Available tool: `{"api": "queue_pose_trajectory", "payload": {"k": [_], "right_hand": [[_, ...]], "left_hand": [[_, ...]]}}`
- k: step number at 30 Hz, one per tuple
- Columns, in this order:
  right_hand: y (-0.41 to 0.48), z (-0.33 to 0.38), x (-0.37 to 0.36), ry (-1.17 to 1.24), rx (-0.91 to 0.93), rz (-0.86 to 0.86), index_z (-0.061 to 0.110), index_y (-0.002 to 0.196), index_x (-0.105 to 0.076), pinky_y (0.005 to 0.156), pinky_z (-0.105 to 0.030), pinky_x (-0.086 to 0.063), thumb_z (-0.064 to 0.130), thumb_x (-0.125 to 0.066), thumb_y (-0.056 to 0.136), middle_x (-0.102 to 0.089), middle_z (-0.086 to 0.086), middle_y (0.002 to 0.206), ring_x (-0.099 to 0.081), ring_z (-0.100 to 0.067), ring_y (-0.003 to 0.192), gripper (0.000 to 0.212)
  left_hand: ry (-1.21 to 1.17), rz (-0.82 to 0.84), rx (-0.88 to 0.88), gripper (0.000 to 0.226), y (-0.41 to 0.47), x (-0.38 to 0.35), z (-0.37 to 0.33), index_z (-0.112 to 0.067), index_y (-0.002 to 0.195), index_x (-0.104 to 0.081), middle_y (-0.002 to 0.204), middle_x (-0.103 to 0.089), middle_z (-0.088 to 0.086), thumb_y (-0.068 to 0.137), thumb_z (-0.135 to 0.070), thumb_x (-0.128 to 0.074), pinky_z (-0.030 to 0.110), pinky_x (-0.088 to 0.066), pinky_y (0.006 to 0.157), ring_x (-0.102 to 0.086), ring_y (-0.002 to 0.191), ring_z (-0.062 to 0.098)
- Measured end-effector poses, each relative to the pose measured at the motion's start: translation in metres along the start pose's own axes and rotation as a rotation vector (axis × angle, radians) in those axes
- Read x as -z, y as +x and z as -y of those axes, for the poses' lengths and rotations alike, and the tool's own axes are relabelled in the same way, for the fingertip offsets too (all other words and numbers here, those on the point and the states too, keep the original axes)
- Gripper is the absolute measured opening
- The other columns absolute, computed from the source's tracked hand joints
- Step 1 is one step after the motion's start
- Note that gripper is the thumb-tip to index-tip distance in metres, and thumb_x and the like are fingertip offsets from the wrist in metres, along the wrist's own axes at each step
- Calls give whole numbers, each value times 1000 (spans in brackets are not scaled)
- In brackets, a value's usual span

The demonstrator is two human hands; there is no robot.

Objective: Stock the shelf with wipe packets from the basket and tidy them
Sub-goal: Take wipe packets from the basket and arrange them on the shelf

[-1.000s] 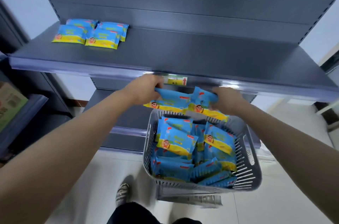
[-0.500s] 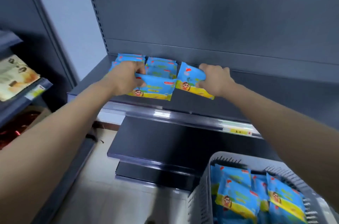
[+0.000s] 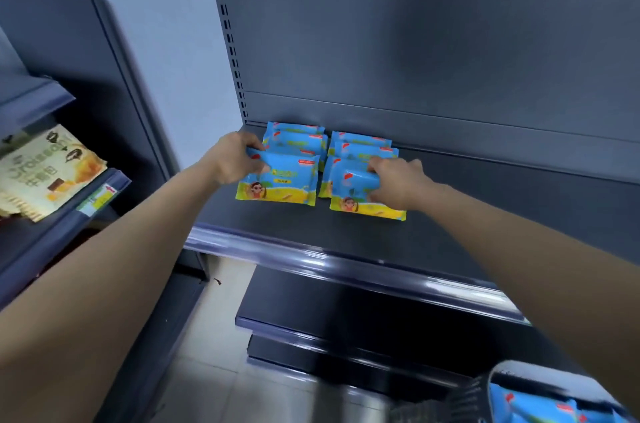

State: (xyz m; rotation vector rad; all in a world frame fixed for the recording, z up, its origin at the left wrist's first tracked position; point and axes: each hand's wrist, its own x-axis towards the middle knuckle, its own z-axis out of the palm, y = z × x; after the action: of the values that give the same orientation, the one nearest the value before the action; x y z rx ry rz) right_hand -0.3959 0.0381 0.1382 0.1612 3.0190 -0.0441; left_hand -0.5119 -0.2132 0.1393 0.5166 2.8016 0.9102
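Against the tall grey back panel (image 3: pixel 415 42) of the shelving unit, the dark shelf (image 3: pixel 485 215) carries stock only at its far left end, so most of its width lies open for more. To the left a neighbouring rack (image 3: pixel 52 242) holds pale snack packs (image 3: pixel 41 173), well apart from the work, and lower shelves (image 3: pixel 346 312) jut out below the glossy price rail (image 3: pixel 346 263). Low at the right edge of the view sits the basket (image 3: pixel 498 376), with blue wipe packets (image 3: pixel 540 408) visible inside it, so the supply looks far from used up. On the shelf the rear packets (image 3: pixel 298 138) lie in two overlapping columns, pushed back to the panel, probably to keep faces forward and rows straight. The front-left packet (image 3: pixel 284 180) lies flat at the head of the left column, and the left hand (image 3: pixel 235 159) pinches its upper left edge with curled fingers. The front-right packet (image 3: pixel 356 196) heads the right column, set a little nearer the rail; the right hand (image 3: pixel 398 183) has its fingers curled over its right side. Both grips look suited to sliding the packets into line. Nothing blocks either hand; only the column ahead limits how far back each packet can go.
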Motion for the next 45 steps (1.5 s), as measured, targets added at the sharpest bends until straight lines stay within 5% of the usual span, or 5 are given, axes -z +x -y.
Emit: {"api": "queue_pose_trajectory", "payload": {"k": [9, 14, 25, 35, 45], "right_hand": [[29, 7, -14, -30, -45, -7, 12, 132, -40, 95, -43, -32, 31, -62, 84, -46, -10, 129, -39, -30, 121, 56], [38, 7, -20, -19, -80, -158, 10, 132, -39, 99, -41, -30, 30, -58, 87, -44, -10, 132, -35, -30, 124, 53], [1, -21, -30, 8, -73, -403, 10, 133, -46, 98, -39, -31, 18, -54, 87, -45, -7, 135, -35, -28, 127, 47], [-120, -94, -18, 28, -139, -595, 3, 123, -55, 92, -46, -37, 16, -65, 82, -55, -15, 125, -48, -37, 115, 44], [-313, -200, -67, -14, -149, -626, 5, 112, -60, 79, -38, -43, 24, -57, 76, -61, -13, 115, -57, -32, 102, 41]], "left_hand": [[54, 76, 46, 49, 35, -21, 22, -11, 118, -61, 106, -59, 5, 71, -15, -78, 27, -42, 79, -53, 90, 19], [214, -35, -13, 55, 49, -29, 16, -13, 126, -57, 122, -51, 14, 75, -21, -76, 34, -38, 95, -41, 117, 30], [425, -80, -106, 56, 15, -51, -6, -8, 136, -42, 129, -43, 17, 85, -19, -62, 45, -39, 99, -38, 121, 36], [250, -120, -472, 46, -68, -109, -147, -8, 128, -51, 123, -50, 14, 84, -17, -64, 42, -38, 99, -46, 116, 34], [223, 87, -737, 48, -224, -250, -278, -16, 130, -47, 125, -47, 5, 87, -29, -61, 36, -32, 97, -42, 117, 24]]}}
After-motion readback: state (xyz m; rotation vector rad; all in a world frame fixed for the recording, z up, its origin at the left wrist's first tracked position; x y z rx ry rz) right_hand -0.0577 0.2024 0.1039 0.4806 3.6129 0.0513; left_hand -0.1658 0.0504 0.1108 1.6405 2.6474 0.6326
